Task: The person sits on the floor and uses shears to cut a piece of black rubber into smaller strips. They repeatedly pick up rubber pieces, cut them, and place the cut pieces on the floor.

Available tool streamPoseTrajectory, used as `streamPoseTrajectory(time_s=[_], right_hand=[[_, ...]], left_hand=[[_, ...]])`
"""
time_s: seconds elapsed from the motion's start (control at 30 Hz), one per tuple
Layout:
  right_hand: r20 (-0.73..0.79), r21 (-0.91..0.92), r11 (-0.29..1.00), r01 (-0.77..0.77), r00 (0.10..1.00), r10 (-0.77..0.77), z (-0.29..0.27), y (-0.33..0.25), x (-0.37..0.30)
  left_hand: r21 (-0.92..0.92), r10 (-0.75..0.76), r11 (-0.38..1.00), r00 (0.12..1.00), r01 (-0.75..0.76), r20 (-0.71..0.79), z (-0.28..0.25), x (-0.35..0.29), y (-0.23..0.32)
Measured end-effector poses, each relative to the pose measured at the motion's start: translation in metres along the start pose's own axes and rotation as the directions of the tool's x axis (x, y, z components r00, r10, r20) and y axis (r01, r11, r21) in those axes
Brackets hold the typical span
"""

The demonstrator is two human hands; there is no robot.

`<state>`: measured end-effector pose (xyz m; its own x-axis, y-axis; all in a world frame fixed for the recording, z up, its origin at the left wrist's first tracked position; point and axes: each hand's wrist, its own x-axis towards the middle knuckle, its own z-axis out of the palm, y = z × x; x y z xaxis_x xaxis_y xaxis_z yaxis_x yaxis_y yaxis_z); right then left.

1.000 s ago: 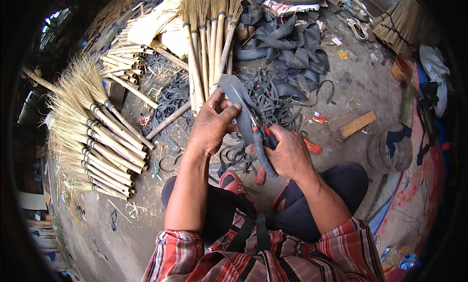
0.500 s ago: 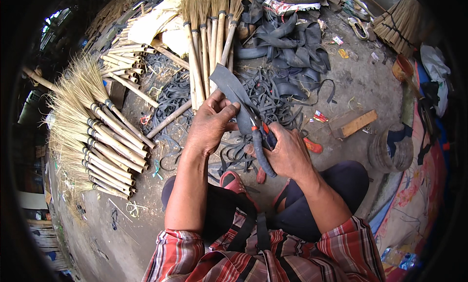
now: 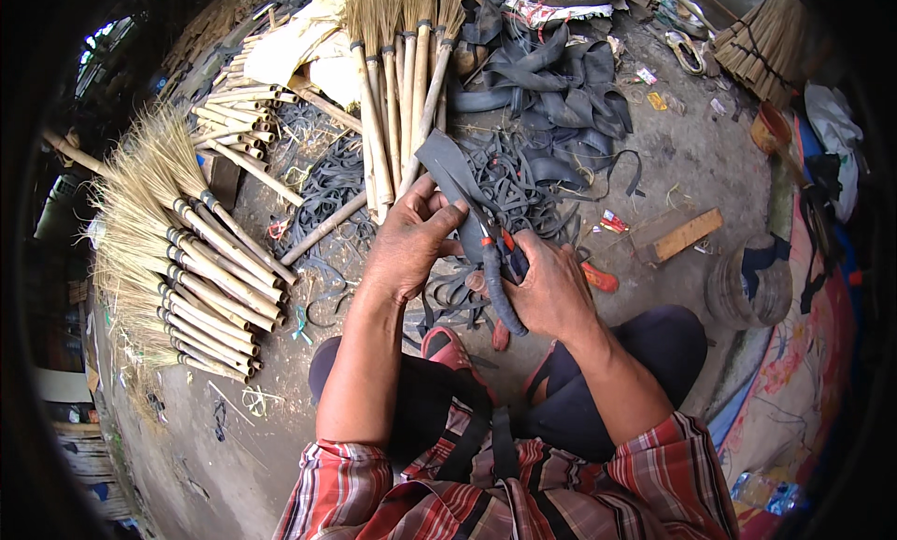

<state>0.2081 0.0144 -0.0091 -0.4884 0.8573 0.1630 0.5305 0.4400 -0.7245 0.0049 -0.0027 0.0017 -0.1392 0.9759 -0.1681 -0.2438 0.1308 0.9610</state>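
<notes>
My left hand (image 3: pixel 411 236) pinches a flat strip of dark grey rubber (image 3: pixel 443 161) between thumb and fingers, its wide end pointing up and away. Closed round the handles of a pair of scissors (image 3: pixel 492 277) is my right hand (image 3: pixel 547 288). One scissor handle is wrapped in dark material, with orange-red showing near the pivot. The blades lie along the rubber strip; whether they are parted is hard to make out. Below and behind my hands lies a heap of thin black rubber strips (image 3: pixel 523 180).
Finished straw brooms (image 3: pixel 220 269) lie in a row at the left. More brooms (image 3: pixel 411 92) lean ahead, beside a stack of bamboo handles (image 3: pixel 238 120). Wide rubber pieces (image 3: pixel 561 87) pile up at the far middle. A wooden block (image 3: pixel 687 236) and a clear plastic container (image 3: pixel 750 283) stand at the right.
Both hands stay close together. The rubber strip's upper end has shifted slightly to the right and down, and my left hand has moved a little with it.
</notes>
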Motion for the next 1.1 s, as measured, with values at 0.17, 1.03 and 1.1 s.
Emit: streamPoseTrajectory(time_s=[0.17, 1.03, 1.1], right_hand=[[0.155, 0.144, 0.966, -0.213, 0.969, 0.191, -0.002, -0.001, -0.003], [-0.012, 0.057, 0.994, -0.090, 0.996, 0.091, 0.008, 0.004, 0.000], [0.054, 0.097, 0.981, -0.166, 0.985, 0.162, 0.007, 0.004, 0.000]], left_hand=[[0.046, 0.004, 0.999, 1.000, -0.004, 0.005, -0.002, 0.003, 0.003], [0.143, -0.041, 0.989, 0.999, 0.038, 0.018, 0.000, 0.004, -0.004], [0.085, 0.000, 0.996, 1.000, -0.003, 0.031, 0.002, 0.003, -0.004]])
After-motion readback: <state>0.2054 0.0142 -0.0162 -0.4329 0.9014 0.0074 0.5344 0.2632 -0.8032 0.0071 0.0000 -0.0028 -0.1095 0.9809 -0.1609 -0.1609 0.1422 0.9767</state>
